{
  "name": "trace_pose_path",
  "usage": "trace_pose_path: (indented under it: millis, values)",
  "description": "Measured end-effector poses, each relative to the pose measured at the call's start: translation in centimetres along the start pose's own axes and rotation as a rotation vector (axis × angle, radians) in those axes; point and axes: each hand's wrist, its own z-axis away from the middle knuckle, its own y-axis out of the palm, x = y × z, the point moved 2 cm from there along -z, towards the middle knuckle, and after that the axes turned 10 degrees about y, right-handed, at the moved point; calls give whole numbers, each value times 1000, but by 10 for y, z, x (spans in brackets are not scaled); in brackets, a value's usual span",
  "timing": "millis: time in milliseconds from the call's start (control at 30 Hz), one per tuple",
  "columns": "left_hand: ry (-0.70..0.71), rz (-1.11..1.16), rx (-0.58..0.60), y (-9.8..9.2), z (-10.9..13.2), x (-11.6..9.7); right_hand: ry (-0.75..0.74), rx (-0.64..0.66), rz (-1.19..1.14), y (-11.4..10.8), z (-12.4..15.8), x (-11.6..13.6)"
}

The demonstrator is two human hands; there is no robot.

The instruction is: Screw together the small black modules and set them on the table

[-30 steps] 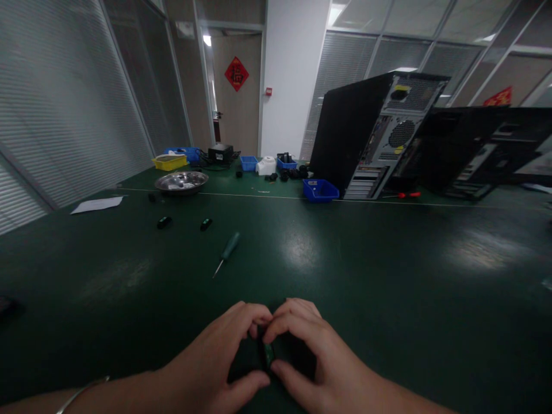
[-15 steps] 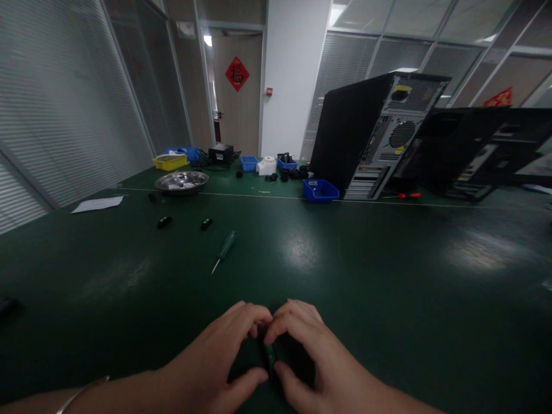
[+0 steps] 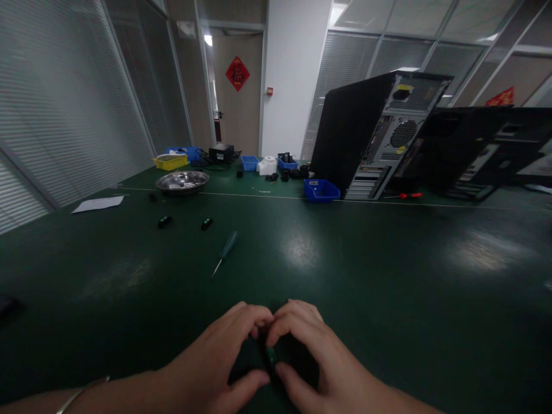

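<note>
Low at the front of the table, my left hand and my right hand meet with curved fingers. Between their fingertips is a small dark piece with a green, circuit-board-like face, partly hidden by the fingers and blurred. My right thumb and forefinger pinch it, while my left fingertips and thumb press at its other side. Beyond the hands lies a screwdriver with a dark green handle, its tip pointing toward me. Two small black pieces with green faces, a left one and a right one, rest farther back.
A steel dish, a sheet of paper and a yellow tray are at the back left. A blue bin stands beside a black computer tower. A dark object sits at the left edge.
Both hands stay nearly in place around the small piece, with only a very slight shift to the right. Nothing else has visibly moved.
</note>
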Motion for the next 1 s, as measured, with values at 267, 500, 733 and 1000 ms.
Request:
trace_pose_path:
  millis: [267, 500, 733, 1000]
  values:
    - [-23, 33, -14, 0, 2, -1, -30, -11, 111, -2, -1, 4]
    - [-18, 45, 9, -3, -5, -6, -22, 0, 126, -3, -1, 4]
    - [-15, -41, 0, 1, -6, -7, -15, 49, 22, 1, -3, -1]
    - [105, -79, -5, -9, -5, -1, -29, 57, -48, -3, -7, -2]
